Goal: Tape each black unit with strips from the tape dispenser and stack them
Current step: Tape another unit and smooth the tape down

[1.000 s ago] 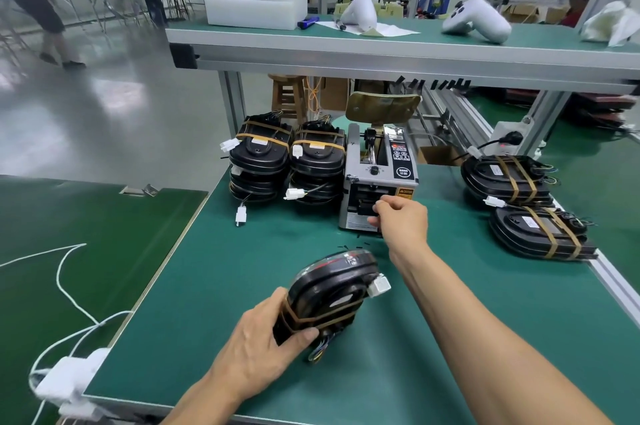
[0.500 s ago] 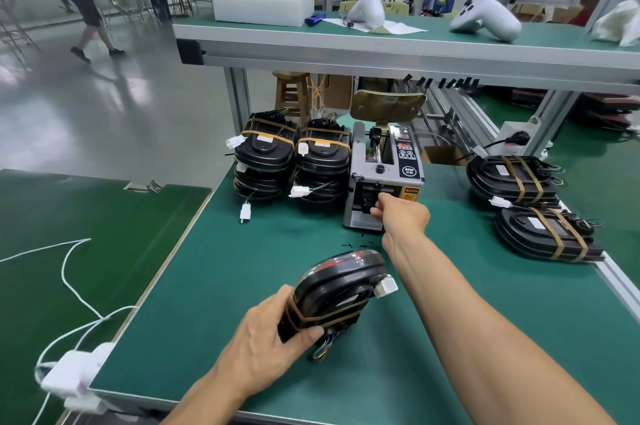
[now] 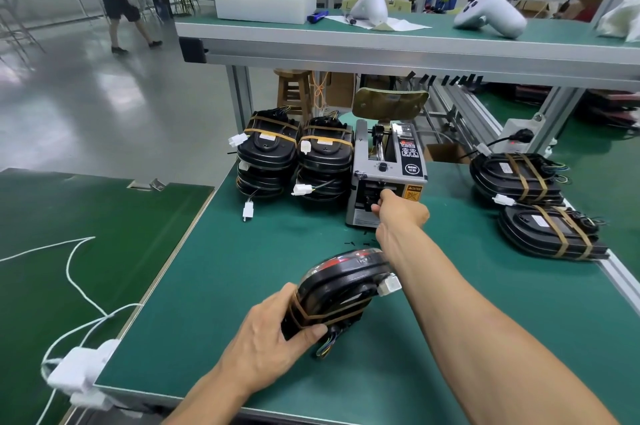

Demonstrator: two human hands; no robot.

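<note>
Cables (image 3: 74, 272) trail over the darker mat on the far left. Two stacks of taped black units (image 3: 294, 157) stand at the back of the green table (image 3: 225, 286), just left of the tape dispenser (image 3: 386, 178). Nearer, the left hand (image 3: 263, 341) grips one black unit (image 3: 341, 289) tilted on its edge, one tape band already around it. The right hand (image 3: 401, 213), a second ago just short of the dispenser's mouth, now has its curled fingers at the slot; a strip is likely being pinched, though I cannot tell. More taped units (image 3: 533, 202) lie to the right. Next probably comes a second band.
</note>
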